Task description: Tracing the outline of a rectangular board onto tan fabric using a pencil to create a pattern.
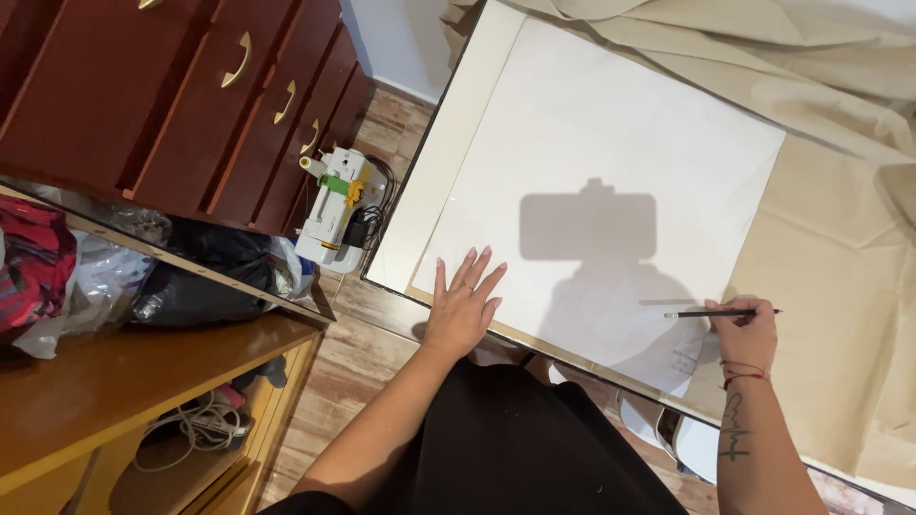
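A large white sheet of paper (611, 143) lies on a table with a pale top (448, 143). My left hand (463, 307) rests flat on the sheet's near left corner, fingers spread. Near the right edge of the paper, my right hand (746, 329) grips a dark pencil (711, 313) held level, its tip pointing left over the sheet. Faint pencil marks show on the paper just below that hand. A shadow of my head and the camera falls across the middle of the sheet.
Beige fabric (840, 238) is spread over the table's right side and back. A dark wooden chest of drawers (191, 95) stands at left, a small white sewing machine (334, 205) on the floor beside it. A wooden shelf (124, 372) holds bags and cords.
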